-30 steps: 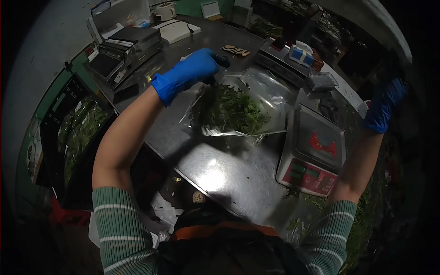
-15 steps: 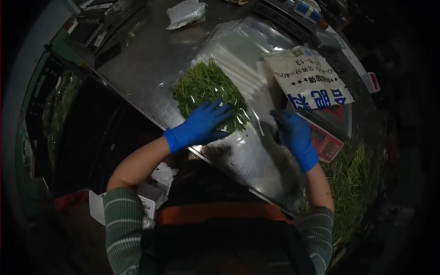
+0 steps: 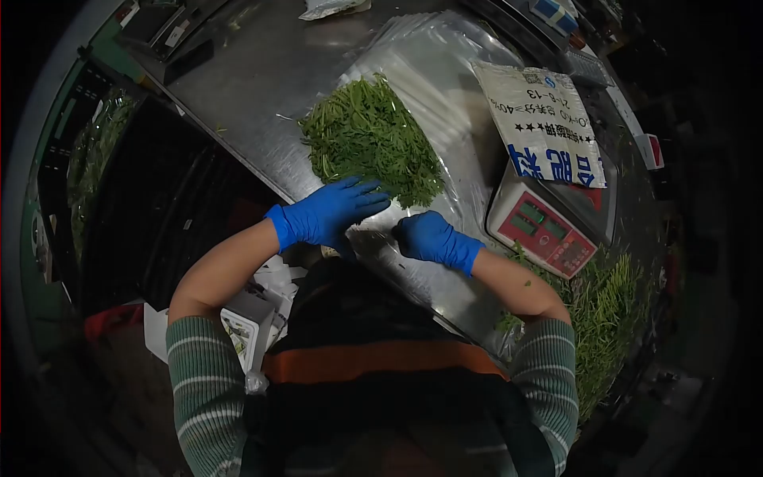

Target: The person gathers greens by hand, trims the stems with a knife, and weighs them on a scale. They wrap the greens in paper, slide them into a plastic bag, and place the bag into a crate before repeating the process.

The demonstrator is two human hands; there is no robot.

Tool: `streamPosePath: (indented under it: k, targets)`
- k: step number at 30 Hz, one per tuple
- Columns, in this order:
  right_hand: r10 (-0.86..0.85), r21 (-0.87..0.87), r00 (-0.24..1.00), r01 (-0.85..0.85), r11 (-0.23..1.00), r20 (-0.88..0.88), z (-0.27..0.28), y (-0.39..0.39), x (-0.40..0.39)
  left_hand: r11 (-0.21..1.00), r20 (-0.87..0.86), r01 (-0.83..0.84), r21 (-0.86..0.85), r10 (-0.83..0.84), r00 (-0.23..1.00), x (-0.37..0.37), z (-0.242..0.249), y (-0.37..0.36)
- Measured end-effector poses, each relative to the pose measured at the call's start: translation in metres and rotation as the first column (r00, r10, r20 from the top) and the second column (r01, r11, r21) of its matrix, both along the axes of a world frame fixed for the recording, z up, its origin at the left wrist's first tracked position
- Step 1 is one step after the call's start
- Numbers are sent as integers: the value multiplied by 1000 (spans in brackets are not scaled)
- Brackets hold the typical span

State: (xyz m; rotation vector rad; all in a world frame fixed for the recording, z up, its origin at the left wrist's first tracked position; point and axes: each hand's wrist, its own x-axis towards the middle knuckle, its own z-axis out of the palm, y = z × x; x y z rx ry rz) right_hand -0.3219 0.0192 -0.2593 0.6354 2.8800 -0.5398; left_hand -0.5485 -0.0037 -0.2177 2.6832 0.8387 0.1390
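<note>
A clear plastic bag (image 3: pixel 413 119) of leafy greens (image 3: pixel 369 139) is lying flat on the steel bench (image 3: pixel 254 87); its near edge is being pressed by the left hand (image 3: pixel 334 211), fingers spread, and pinched by the curled right hand (image 3: pixel 425 236); the load is judged light, soft, slippery and bruisable; the film edge is being favoured for grasping.

The fisheye view is dim, with black vignetted corners and bent edges. Overhead light glares on the steel counter (image 3: pixel 262 103); the foreground lies in shadow.
</note>
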Motion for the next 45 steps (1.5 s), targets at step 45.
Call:
streamPosePath:
  k: [45]
  targets:
    - [-963, -982, 234, 161, -95, 132, 10, 21, -55, 729, 215, -620, 289, 582, 784, -51, 22, -16]
